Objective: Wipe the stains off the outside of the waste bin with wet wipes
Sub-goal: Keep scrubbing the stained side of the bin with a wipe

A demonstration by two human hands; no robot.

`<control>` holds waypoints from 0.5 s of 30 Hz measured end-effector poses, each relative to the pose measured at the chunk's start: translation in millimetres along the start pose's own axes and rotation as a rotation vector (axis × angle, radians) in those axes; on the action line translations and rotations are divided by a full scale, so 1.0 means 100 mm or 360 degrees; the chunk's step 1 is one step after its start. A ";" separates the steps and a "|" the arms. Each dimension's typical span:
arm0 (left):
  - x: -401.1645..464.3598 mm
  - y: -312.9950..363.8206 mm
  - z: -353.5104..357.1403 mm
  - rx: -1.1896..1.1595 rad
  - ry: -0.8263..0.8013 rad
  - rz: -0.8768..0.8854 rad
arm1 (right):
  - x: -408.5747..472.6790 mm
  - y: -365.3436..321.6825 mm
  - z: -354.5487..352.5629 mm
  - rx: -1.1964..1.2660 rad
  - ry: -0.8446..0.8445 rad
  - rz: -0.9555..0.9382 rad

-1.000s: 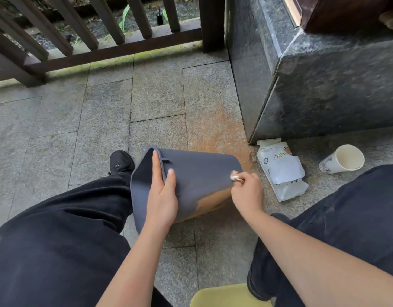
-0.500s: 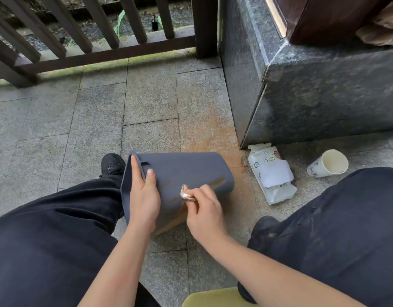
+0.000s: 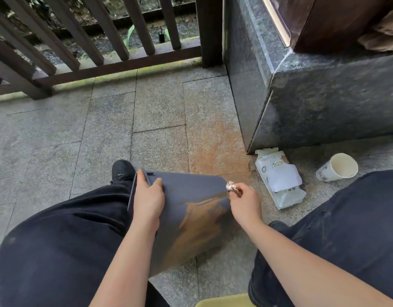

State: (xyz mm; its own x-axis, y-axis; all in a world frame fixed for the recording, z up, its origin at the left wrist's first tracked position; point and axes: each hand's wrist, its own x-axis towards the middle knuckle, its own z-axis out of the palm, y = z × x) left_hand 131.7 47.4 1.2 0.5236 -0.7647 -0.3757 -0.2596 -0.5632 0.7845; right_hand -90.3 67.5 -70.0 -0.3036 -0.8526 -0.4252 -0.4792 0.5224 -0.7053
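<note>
One dark grey plastic waste bin [image 3: 191, 213] lies on its side between the person's two black-trousered legs [image 3: 58, 240], its open rim to the left and a broad brown stain [image 3: 200, 220] smeared across its upper wall. The left hand [image 3: 147, 197] grips the bin at the rim, thumb hooked over the edge and fingers pressed flat on the outer wall. The right hand [image 3: 244, 201] sits at the bin's far right corner, fingers closed in a pinch around one crumpled, browned wet wipe [image 3: 230, 185] that touches the wall there. One black shoe [image 3: 122, 171] shows just beyond the bin's rim. Right of the bin, one soft white pack of wet wipes [image 3: 279, 178] lies flat with its flap lifted; its printed label is too small to read. Further right of the bin lies one white paper cup [image 3: 338, 167], tipped over. The floor [image 3: 102, 134] is grey granite slabs, tinted orange just beyond the bin. Beyond and right of the bin rises a dark polished stone plinth [image 3: 324, 96]; far behind runs a dark brown slatted railing [image 3: 98, 41].
</note>
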 end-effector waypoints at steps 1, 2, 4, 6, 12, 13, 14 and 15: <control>-0.01 0.01 -0.01 0.0004 0.0009 0.0007 | 0.02 0.03 0.01 -0.0046 -0.0009 0.0022; -0.02 0.01 -0.03 -0.0004 0.0019 0.0012 | 0.03 0.06 0.03 -0.0085 -0.0021 0.0052; -0.10 0.03 -0.06 -0.0020 0.0023 0.0036 | 0.06 0.11 0.06 -0.0124 -0.0044 0.0094; -0.27 0.02 -0.07 0.0052 0.0009 0.0129 | 0.08 0.12 0.09 -0.0158 -0.0028 0.0093; -0.51 -0.14 -0.02 0.0430 -0.0087 0.0423 | 0.18 0.04 0.16 -0.0153 0.0007 0.0103; -0.52 -0.13 -0.01 0.0440 -0.0106 0.0427 | 0.19 0.02 0.16 -0.0159 0.0007 0.0100; -0.51 -0.12 0.00 0.0445 -0.0115 0.0442 | 0.19 0.01 0.16 -0.0176 0.0011 0.0080; -0.51 -0.12 0.01 0.0440 -0.0112 0.0467 | 0.19 0.00 0.16 -0.0201 0.0017 0.0042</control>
State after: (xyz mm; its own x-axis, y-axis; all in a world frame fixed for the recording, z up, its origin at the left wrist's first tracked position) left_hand 107.6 92.9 10.8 0.3405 -0.9196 -0.1958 -0.6033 -0.3734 0.7047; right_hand -82.8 51.3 -86.9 -0.3259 -0.8387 -0.4364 -0.5705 0.5425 -0.6166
